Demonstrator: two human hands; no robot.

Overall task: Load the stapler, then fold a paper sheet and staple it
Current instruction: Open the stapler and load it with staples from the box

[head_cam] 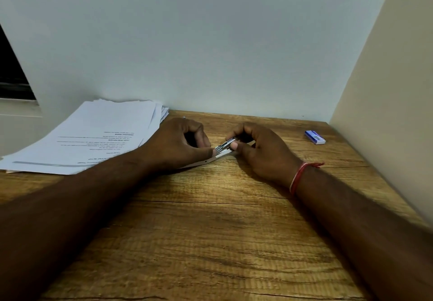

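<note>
A small metal stapler (224, 147) lies between my two hands near the middle of the wooden desk (210, 230), its shiny top angled up to the right and a pale base part reaching left under my left hand. My left hand (180, 146) curls around the stapler's left end, thumb tip against it. My right hand (260, 150) pinches the right end with thumb and fingers; much of the stapler is hidden by both. A stack of printed paper sheets (93, 136) lies at the back left. A small blue staple box (315, 137) sits at the back right.
A pale wall rises just behind the desk and a cream side panel (386, 89) closes the right edge. A dark window opening (11, 73) shows at far left. A red thread band circles my right wrist.
</note>
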